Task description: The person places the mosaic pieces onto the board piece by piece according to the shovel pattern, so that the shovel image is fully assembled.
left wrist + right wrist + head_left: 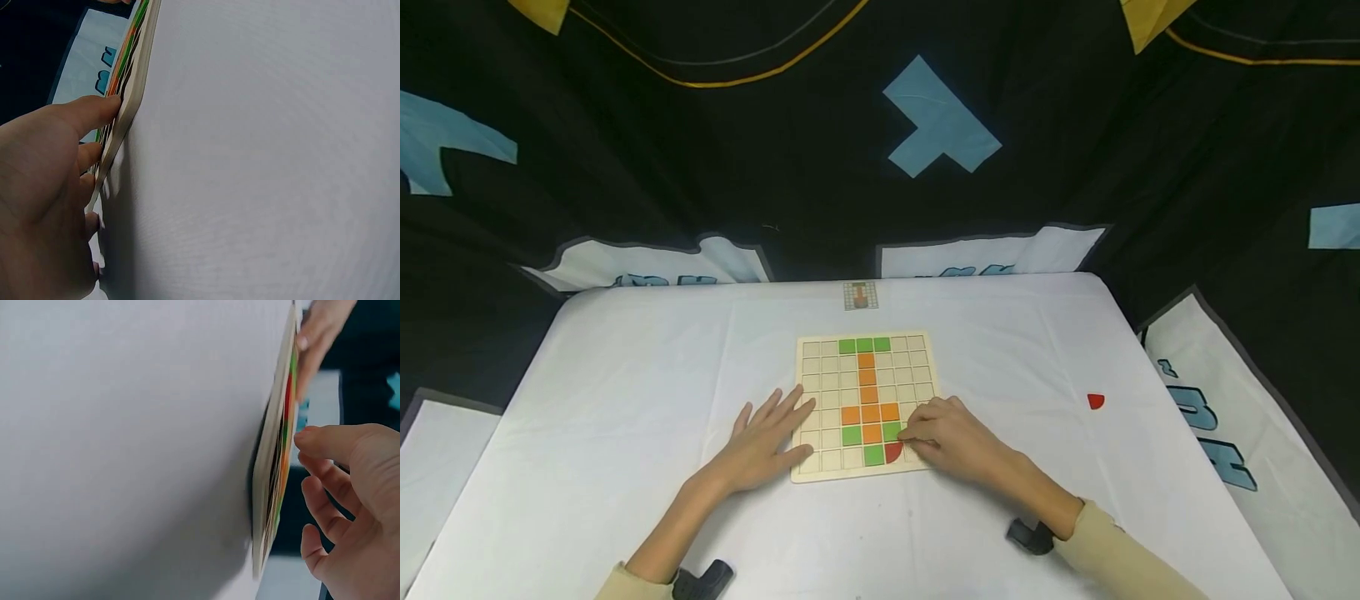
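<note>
A light wooden grid board [827,477] lies on the white-covered table. Set in its squares are green tiles [864,345] in the back row, a column and crossbar of orange tiles [868,394], more green tiles near the front and a red quarter-round tile [892,452]. My left hand [767,446] rests on the board's left edge with fingers spread. Over the front right part, beside the red tile and a green tile [891,431], is my right hand [958,442]. Its fingers are loosely bent, thumb and index tips close together; no piece shows between them in the right wrist view.
Another red quarter-round tile [1096,402] lies apart on the right side of the table. Behind the board, a small picture card [861,295] with a grid pattern lies near the back edge. A dark patterned curtain [820,167] hangs beyond the table.
</note>
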Available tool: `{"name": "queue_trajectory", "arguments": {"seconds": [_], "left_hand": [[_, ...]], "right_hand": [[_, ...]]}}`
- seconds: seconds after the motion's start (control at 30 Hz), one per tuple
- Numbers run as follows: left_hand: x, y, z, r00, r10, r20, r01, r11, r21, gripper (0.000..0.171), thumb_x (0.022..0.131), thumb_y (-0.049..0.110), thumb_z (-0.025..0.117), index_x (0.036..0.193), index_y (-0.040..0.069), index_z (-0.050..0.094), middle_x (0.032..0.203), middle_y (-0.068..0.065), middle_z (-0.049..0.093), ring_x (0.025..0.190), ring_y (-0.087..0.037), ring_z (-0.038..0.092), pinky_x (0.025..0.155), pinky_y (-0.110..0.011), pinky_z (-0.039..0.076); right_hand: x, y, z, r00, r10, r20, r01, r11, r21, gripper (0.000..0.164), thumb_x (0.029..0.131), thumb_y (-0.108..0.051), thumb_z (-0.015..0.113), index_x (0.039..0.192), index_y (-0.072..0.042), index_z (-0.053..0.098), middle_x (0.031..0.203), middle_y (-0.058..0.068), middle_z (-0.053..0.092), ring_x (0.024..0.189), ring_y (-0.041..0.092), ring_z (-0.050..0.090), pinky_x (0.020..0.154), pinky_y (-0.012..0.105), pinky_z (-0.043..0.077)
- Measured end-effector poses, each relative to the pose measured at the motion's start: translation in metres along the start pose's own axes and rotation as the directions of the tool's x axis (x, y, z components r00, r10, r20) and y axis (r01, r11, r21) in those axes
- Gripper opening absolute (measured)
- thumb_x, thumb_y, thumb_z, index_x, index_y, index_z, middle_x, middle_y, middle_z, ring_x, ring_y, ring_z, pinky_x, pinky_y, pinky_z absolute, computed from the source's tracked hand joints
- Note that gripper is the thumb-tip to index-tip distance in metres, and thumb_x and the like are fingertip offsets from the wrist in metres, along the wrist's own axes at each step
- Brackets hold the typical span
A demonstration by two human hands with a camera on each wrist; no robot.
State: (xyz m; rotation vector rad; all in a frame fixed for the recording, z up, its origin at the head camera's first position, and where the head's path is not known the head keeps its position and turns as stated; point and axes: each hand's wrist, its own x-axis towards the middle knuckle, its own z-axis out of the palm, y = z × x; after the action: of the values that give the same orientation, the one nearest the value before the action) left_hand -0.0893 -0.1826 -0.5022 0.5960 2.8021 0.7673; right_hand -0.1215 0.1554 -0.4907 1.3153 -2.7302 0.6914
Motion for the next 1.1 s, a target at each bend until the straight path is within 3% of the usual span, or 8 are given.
{"name": "queue_trajectory", "arguments": {"seconds": [0.13,0.23,0.4,0.63,0.73,0.97,1.1], "left_hand": [[0.0,0.0,0.0,1.0,-0.003,0.002,0.003,1.0,-0.002,0.066,0.099,0.04,0.058,0.155,0.01,0.037,0.163,-0.014,0.021,0.148,-0.043,0.012,0.111,-0.07,-0.002],[0.0,0.0,-0.001,1.0,-0.003,0.003,0.003,1.0,-0.001,0.066,0.099,0.04,0.058,0.155,0.011,0.037,0.163,-0.014,0.021,0.149,-0.043,0.011,0.111,-0.07,-0.002],[0.001,0.0,-0.001,1.0,-0.003,0.001,0.003,1.0,0.01,0.066,0.099,0.04,0.058,0.155,0.011,0.037,0.163,-0.013,0.021,0.149,-0.043,0.012,0.111,-0.07,-0.001],[0.001,0.0,-0.001,1.0,-0.008,0.002,0.008,1.0,0.006,0.066,0.099,0.04,0.058,0.155,0.01,0.037,0.163,-0.014,0.021,0.149,-0.043,0.012,0.111,-0.07,-0.001],[0.001,0.0,0.0,1.0,-0.009,0.001,0.009,1.0,0.008,0.066,0.099,0.039,0.058,0.155,0.01,0.037,0.163,-0.014,0.021,0.149,-0.043,0.012,0.111,-0.07,-0.001],[0.002,0.001,0.0,1.0,-0.015,-0.001,0.015,1.0,0.003,0.066,0.099,0.039,0.059,0.155,0.01,0.038,0.163,-0.014,0.021,0.149,-0.043,0.012,0.111,-0.07,-0.001],[0.002,0.001,0.0,1.0,-0.015,0.002,0.015,1.0,0.0,0.066,0.099,0.039,0.059,0.155,0.01,0.037,0.164,-0.014,0.021,0.149,-0.043,0.011,0.111,-0.07,-0.001]], "right_hand": [[-0.019,0.017,-0.014,0.993,0.106,-0.055,-0.106,0.994,0.001,0.019,0.088,-0.007,0.074,0.104,-0.015,0.08,0.1,-0.007,0.07,0.098,0.014,0.06,0.084,0.036,0.045],[-0.039,0.036,-0.026,0.974,0.21,-0.09,-0.21,0.978,0.007,0.022,0.086,-0.003,0.075,0.106,-0.011,0.079,0.104,-0.002,0.07,0.101,0.02,0.061,0.088,0.042,0.048],[-0.081,0.073,-0.046,0.91,0.385,-0.15,-0.377,0.923,0.079,0.025,0.088,0.002,0.072,0.111,-0.007,0.076,0.113,0.008,0.069,0.11,0.03,0.06,0.093,0.05,0.049],[-0.134,0.119,-0.072,0.826,0.515,-0.23,-0.511,0.856,0.083,0.027,0.088,0.009,0.066,0.114,0.004,0.07,0.118,0.024,0.064,0.109,0.043,0.057,0.089,0.059,0.048],[-0.146,0.131,-0.081,0.798,0.561,-0.22,-0.556,0.826,0.091,0.031,0.087,0.012,0.062,0.117,0.008,0.067,0.121,0.029,0.061,0.11,0.047,0.057,0.089,0.061,0.048],[-0.154,0.137,-0.095,0.779,0.621,-0.086,-0.611,0.783,0.114,0.035,0.089,0.008,0.059,0.123,0.009,0.064,0.131,0.033,0.054,0.12,0.052,0.05,0.094,0.063,0.045],[-0.156,0.136,-0.098,0.765,0.64,-0.079,-0.632,0.768,0.104,0.032,0.088,0.011,0.057,0.119,0.007,0.066,0.127,0.031,0.056,0.116,0.05,0.053,0.094,0.062,0.046]]}}
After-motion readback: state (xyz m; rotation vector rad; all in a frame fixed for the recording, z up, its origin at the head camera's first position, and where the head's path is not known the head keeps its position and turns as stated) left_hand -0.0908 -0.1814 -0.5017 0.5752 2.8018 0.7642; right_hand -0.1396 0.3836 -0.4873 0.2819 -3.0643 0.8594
